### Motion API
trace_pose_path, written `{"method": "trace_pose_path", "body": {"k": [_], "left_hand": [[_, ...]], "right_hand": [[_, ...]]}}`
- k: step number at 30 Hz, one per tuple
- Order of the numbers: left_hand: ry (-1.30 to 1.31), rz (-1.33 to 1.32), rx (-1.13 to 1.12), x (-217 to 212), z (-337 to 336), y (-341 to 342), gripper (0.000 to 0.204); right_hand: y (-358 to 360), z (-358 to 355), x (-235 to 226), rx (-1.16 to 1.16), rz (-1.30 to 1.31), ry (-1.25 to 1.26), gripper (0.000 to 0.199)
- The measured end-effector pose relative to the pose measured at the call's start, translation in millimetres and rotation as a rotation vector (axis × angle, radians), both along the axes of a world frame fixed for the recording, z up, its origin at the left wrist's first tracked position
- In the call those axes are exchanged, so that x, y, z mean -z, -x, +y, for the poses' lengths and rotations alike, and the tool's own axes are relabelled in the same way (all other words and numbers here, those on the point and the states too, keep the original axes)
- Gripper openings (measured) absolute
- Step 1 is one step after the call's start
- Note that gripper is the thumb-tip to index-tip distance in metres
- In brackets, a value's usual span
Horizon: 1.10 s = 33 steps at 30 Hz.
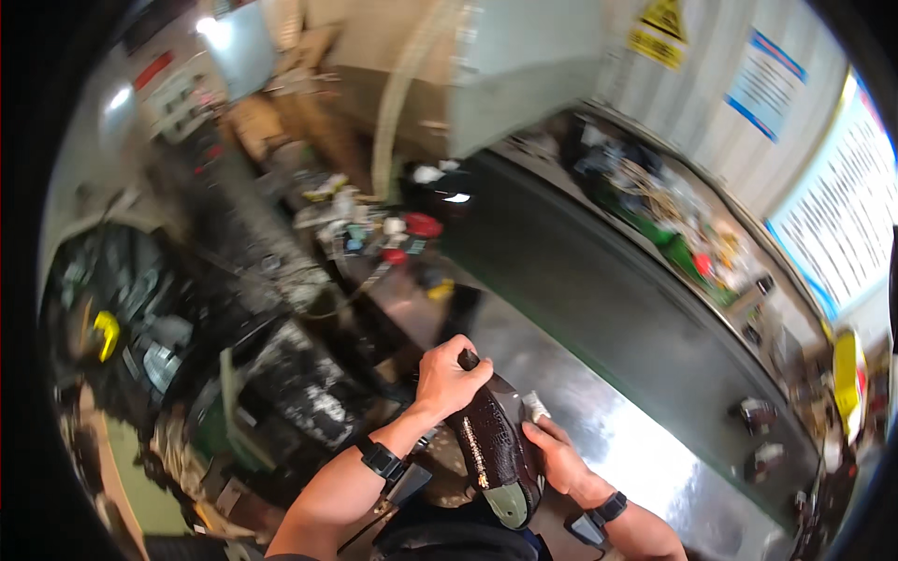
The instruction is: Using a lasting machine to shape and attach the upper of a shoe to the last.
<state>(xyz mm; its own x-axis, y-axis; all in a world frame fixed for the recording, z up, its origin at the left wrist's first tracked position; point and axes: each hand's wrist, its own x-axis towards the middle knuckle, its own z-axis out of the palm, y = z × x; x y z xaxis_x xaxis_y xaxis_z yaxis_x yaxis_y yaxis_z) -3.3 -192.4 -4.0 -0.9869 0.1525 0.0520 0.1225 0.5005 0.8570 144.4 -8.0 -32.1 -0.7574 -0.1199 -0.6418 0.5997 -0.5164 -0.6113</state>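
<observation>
A dark brown shoe (496, 447) with a scaly, embossed upper lies sole-side toward me on a stand; its greenish heel pad (506, 503) faces the lower edge. My left hand (449, 377) is closed around a black-handled tool (467, 359) at the shoe's toe end. My right hand (559, 454) grips the shoe's right side, with a small white cloth or pad (535, 406) at its fingertips. Both wrists wear black bands.
A shiny metal worktop (617, 439) runs to the right, next to a long dark green machine housing (599, 299) with knobs. Behind are cluttered benches with red caps (423, 225), tools and a yellow object (106, 334). Wall posters hang at upper right.
</observation>
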Motion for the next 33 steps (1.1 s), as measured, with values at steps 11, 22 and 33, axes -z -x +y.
{"method": "trace_pose_path", "body": {"k": [11,22,33], "left_hand": [[0.012,0.19,-0.838,-104,-352,-82,0.032],[-1.228,0.152,-0.822,-83,-542,-165,0.035],[-1.588,-0.121,-0.939,-47,-552,-135,0.033]], "right_hand": [[49,-327,-75,-0.336,0.541,-0.152,0.021],[70,-555,-88,-0.451,0.351,0.324,0.025],[113,-627,-64,-0.315,0.23,0.252,0.02]]}}
